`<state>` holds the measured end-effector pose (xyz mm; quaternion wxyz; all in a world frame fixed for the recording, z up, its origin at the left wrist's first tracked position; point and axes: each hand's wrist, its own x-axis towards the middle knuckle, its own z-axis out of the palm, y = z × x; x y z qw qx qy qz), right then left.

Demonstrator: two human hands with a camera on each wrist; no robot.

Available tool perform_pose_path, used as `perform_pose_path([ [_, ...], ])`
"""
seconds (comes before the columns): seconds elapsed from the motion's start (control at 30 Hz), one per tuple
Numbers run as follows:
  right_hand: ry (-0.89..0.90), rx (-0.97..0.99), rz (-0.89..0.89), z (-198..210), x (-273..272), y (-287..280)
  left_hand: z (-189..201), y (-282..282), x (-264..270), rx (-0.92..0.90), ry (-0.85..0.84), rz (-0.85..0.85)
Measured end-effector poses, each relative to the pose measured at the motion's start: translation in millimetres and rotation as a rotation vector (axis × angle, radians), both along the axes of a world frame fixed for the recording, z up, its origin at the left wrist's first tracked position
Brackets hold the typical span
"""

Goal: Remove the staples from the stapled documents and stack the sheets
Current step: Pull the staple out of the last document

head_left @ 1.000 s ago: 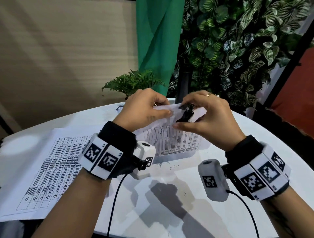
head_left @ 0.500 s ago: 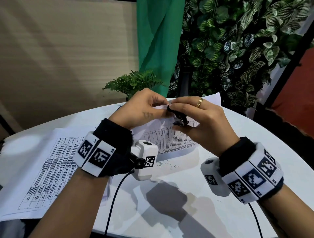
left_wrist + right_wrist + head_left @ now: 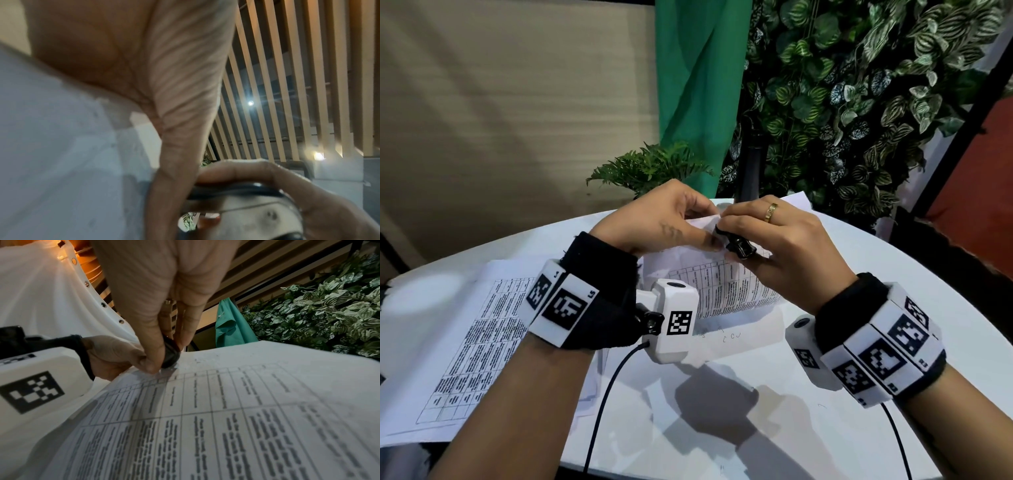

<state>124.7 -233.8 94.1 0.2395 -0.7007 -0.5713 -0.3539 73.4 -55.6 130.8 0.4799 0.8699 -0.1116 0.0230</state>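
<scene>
A stapled document [image 3: 726, 284] with printed tables is held tilted up above the white table [image 3: 825, 394]. My left hand [image 3: 654, 219] pinches its top corner. My right hand [image 3: 767, 240] grips a small black staple remover [image 3: 738, 246] and presses its end against that same corner, right beside the left fingertips. In the right wrist view the staple remover [image 3: 170, 353] sits between thumb and finger at the top edge of the document [image 3: 236, 410]. The left wrist view shows my left palm close up, with the staple remover [image 3: 236, 190] below it. The staple itself is hidden.
A loose stack of printed sheets [image 3: 462, 346] lies flat on the left of the table. A small fern [image 3: 650, 168], a green cloth [image 3: 698, 75] and a wall of leaves [image 3: 859, 85] stand behind the table's far edge.
My right hand has rolled over and shifted left, bringing the staple remover to the paper's top corner against the left fingertips. The left hand has kept its pinch.
</scene>
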Motion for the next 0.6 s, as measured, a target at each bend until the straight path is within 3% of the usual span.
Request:
perform_pose_path([
  [0.37,-0.087,-0.089,-0.047,6.6,2.2,0.6,1.6,0.9,-0.7,-0.003,0.04,-0.036],
  [0.5,-0.017,-0.028,-0.033,7.9,4.6,-2.2,-0.2,0.8,0.2,-0.044,0.035,-0.038],
  [0.6,0.153,0.101,0.008,6.5,2.7,-4.3,-4.1,0.2,0.4,-0.117,-0.002,-0.027],
])
